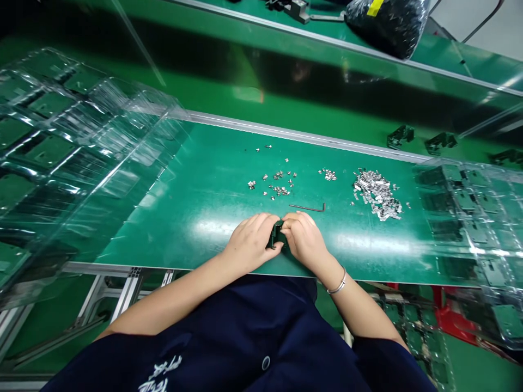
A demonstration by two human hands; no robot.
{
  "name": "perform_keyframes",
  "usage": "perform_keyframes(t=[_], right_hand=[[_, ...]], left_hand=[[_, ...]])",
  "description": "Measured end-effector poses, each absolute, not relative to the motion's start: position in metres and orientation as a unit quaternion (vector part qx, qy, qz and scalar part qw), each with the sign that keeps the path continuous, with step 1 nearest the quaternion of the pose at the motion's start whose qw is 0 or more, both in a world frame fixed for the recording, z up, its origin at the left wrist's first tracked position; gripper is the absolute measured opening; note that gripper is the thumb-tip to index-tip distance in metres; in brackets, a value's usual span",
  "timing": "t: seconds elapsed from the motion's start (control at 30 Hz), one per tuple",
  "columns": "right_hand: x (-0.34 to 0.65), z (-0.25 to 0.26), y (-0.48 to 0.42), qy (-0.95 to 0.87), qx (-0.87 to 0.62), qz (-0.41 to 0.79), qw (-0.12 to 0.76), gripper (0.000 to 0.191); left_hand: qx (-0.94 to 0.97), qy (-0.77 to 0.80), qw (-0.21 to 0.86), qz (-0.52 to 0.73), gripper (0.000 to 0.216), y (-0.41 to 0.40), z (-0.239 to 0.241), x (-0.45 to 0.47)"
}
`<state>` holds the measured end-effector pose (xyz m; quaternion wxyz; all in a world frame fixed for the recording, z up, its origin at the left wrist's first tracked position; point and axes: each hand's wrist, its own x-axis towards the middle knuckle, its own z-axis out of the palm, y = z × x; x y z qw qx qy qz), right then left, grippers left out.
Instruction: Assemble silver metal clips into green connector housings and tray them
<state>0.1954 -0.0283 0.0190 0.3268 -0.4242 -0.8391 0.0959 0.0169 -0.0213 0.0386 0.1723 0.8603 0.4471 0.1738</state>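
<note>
My left hand (253,239) is closed around a small dark green part (274,235), thumb below and fingers above, near the front edge of the table. From the other side, my right hand (304,239) presses its pinched fingertips against the upper edge of that part. Whatever lies between those fingertips is too small and hidden to make out. Just beyond the hands lies an L-shaped hex key (307,208). Small metal pieces (281,190) are scattered past it, with another little cluster (330,174) to their right.
A larger heap of flat silver pieces (376,193) lies right of centre. Clear plastic trays (466,201) stand at the right, and stacked trays (81,136) fill the left. Dark green parts (400,136) sit behind the metal rail (286,129). A black wrapped bag (388,27) rests on the shelf.
</note>
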Motion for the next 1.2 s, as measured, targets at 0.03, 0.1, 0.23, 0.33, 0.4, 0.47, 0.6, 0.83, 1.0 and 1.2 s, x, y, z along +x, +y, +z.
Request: perform_keyframes(t=[0.03,0.1,0.23,0.33,0.4,0.47,0.6,0.83,1.0,1.2], right_hand=[[0.196,0.019,-0.028,-0.839,-0.425,0.093,0.326,0.012],[0.195,0.018,-0.028,-0.835,-0.436,0.099,0.321,0.014],[0.189,0.017,-0.031,-0.804,-0.490,0.136,0.309,0.017],[0.188,0.020,-0.033,-0.765,-0.533,0.185,0.311,0.015],[0.190,0.025,-0.031,-0.757,-0.532,0.220,0.310,0.012],[0.193,0.030,-0.029,-0.765,-0.520,0.238,0.297,0.013],[0.197,0.036,-0.022,-0.801,-0.501,0.214,0.247,0.016],[0.189,0.045,-0.019,-0.868,-0.449,0.135,0.163,0.021],[0.182,0.046,-0.017,-0.869,-0.449,0.135,0.156,0.019],[0.186,0.046,-0.009,-0.831,-0.501,0.181,0.158,0.013]], left_hand=[[0.860,0.449,0.170,0.174,0.034,-0.022,0.040,0.017],[0.859,0.449,0.173,0.176,0.033,-0.024,0.041,0.018],[0.846,0.456,0.207,0.186,0.035,-0.025,0.037,0.019],[0.824,0.458,0.265,0.201,0.037,-0.020,0.032,0.016],[0.811,0.448,0.317,0.202,0.040,-0.015,0.032,0.013],[0.804,0.437,0.356,0.189,0.043,-0.009,0.035,0.010],[0.809,0.410,0.396,0.142,0.043,0.002,0.049,0.005],[0.879,0.411,0.238,0.033,0.017,0.017,0.063,0.011],[0.897,0.406,0.173,0.028,0.018,0.016,0.059,0.015],[0.865,0.427,0.253,0.069,0.022,0.021,0.058,0.008]])
